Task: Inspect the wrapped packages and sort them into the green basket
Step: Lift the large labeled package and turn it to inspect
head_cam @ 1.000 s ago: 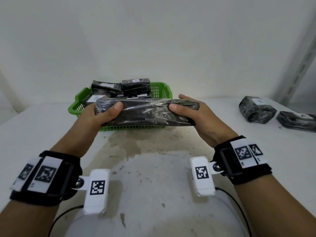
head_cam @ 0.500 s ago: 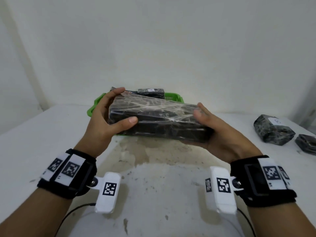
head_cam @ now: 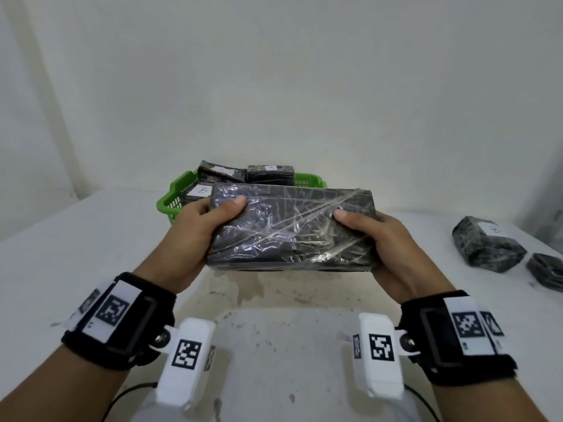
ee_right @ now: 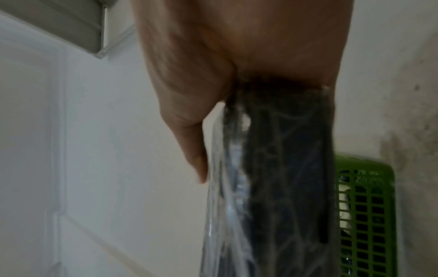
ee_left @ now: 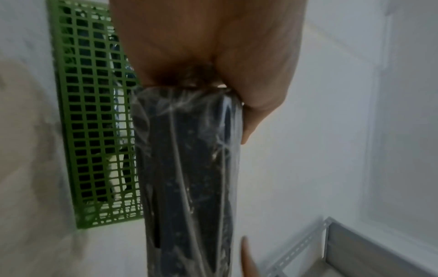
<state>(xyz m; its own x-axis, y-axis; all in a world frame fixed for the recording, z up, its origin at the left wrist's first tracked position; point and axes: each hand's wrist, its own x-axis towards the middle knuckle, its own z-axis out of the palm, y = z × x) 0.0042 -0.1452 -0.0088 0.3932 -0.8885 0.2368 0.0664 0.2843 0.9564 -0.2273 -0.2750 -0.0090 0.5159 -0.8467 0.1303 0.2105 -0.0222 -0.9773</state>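
Note:
A long black package wrapped in clear film (head_cam: 292, 228) is held above the table in front of the green basket (head_cam: 170, 197), its broad face tilted toward the head camera. My left hand (head_cam: 207, 220) grips its left end, thumb on top. My right hand (head_cam: 374, 236) grips its right end the same way. The left wrist view shows the package (ee_left: 189, 168) end-on under my left hand (ee_left: 208, 56), with the basket's mesh wall (ee_left: 94, 121) beside it. In the right wrist view my right hand (ee_right: 237, 56) holds the package (ee_right: 284, 178). The basket holds several wrapped packages (head_cam: 271, 173), some with white labels.
Two more wrapped packages lie on the white table at the right: a chunky labelled one (head_cam: 487, 248) and a flatter one (head_cam: 548, 274) at the frame edge. The tabletop (head_cam: 289, 315) under my hands is stained. A metal shelf post (ee_left: 343, 243) stands to the right.
Both hands have turned the long package so its broad face tilts up toward the camera. It stays in front of the basket, held in both hands throughout.

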